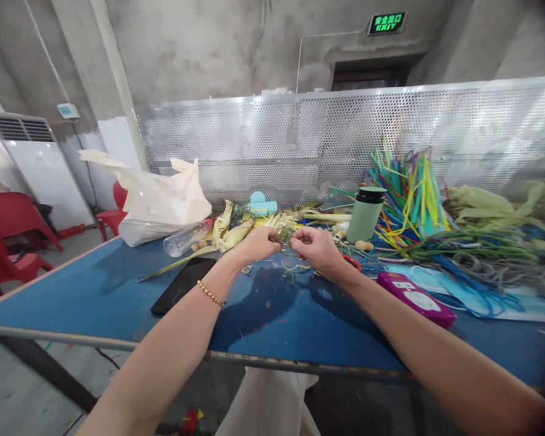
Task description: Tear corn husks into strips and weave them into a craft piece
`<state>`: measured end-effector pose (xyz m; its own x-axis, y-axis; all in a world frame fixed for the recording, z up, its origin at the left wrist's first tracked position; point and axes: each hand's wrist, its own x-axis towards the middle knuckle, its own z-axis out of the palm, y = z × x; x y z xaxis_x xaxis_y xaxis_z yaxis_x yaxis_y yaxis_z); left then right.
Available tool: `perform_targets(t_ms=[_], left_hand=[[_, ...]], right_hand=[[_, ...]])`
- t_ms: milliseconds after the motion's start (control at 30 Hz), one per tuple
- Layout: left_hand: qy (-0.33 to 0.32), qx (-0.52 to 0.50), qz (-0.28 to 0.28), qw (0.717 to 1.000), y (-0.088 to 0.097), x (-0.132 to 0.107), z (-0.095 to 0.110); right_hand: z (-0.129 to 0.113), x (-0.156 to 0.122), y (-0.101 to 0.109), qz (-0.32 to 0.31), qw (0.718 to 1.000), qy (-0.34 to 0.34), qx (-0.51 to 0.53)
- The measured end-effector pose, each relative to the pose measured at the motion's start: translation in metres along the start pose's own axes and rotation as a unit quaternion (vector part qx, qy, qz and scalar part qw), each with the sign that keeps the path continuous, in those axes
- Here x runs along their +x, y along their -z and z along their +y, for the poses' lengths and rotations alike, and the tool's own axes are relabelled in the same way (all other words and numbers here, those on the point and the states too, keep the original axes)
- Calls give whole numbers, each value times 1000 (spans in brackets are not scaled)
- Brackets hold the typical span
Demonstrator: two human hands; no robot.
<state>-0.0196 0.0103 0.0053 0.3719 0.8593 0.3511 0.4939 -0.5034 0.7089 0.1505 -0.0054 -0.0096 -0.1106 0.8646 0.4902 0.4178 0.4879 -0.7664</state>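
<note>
While both your wrists arch over the blue counter (pixel 111 287), your left grip (pixel 262 243) and your right grip (pixel 315 249) face each other near its middle, with a narrow gap between their fingertips. You curl the fingers inward on each hand, but you cannot tell from this view whether either grip is closed on anything. The nearest thing to you is a small greenish scrap (pixel 286 235), blurred, at the gap between your hands; whether you pinch it or it lies just behind them is unclear.

Just left of your left grip lie pale green husks (pixel 238 234), and beyond them a clear plastic bottle (pixel 181 241) rests on its side by a whitish bag (pixel 163 203). A dark, flat device (pixel 181 287) lies near your left forearm, below the bottle. Past your right grip a green cup (pixel 366 217) stands upright, in front of a heap of coloured strips (pixel 418 197). Nearer your right forearm you have a purple box (pixel 415 300), with light-blue sheets (pixel 520 310) and tangled cords (pixel 475 239) beside it.
</note>
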Motion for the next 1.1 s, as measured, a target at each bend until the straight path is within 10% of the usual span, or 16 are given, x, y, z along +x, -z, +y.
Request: perform_targets(t_ms=[267, 933, 1100], left_hand=[[74, -211, -61, 973, 3, -1, 3], [-4, 60, 6, 998, 1, 2, -4], [4, -24, -7, 1000, 2, 1, -2]], right_hand=[[5, 2, 1, 23, 997, 47, -55], [4, 0, 6, -25, 999, 17, -41], [8, 1, 7, -30, 999, 10, -17]])
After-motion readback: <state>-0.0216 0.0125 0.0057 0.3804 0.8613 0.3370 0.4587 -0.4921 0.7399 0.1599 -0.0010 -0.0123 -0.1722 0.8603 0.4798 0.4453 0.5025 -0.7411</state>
